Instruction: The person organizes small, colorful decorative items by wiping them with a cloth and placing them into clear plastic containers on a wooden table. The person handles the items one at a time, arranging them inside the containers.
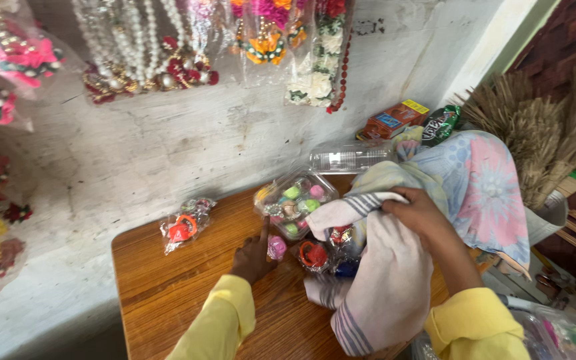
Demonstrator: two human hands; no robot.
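My left hand [253, 257] rests on the wooden table [161, 293], fingers closed around a small pink packet [277, 247], with one finger pointing at a clear plastic box [293, 200] of coloured round pieces. My right hand [418, 212] grips a white cloth with grey stripes [381, 287] that drapes over the table's right side. Small clear packets with red rings [315, 255] lie between the hands, partly under the cloth. Both sleeves are yellow.
Another clear packet with a red ring [185, 227] lies on the table's far left. A floral cloth [481, 187] is heaped at right, a clear bottle [348, 158] and small boxes [391, 120] behind. Garlands [141, 47] hang on the wall; brooms [541, 127] stand right.
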